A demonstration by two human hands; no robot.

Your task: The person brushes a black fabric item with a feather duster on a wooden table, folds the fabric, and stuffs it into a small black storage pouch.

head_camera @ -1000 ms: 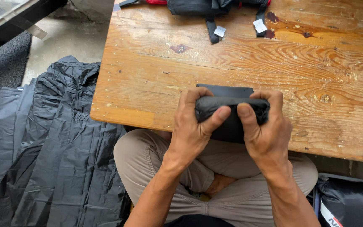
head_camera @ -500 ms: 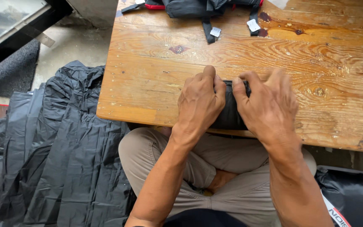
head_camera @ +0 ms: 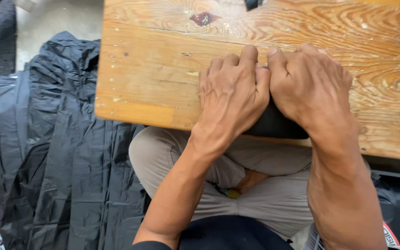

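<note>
A black rolled or folded fabric bundle (head_camera: 274, 126) lies at the near edge of a worn wooden table (head_camera: 153, 78). My left hand (head_camera: 232, 95) lies flat over its left part, fingers pointing away from me. My right hand (head_camera: 309, 85) covers its right part, touching the left hand. Both hands press down on the bundle and hide most of it; only a dark strip shows under the wrists.
Crumpled black plastic sheeting (head_camera: 65, 162) covers the floor to the left of the table. My crossed legs in beige trousers (head_camera: 255, 185) sit under the table edge. A black item (head_camera: 252, 3) peeks in at the table's far edge.
The bundle was held between my fingers with thumbs on top; now both hands lie flat over it, pressed together. The view has moved closer to the table.
</note>
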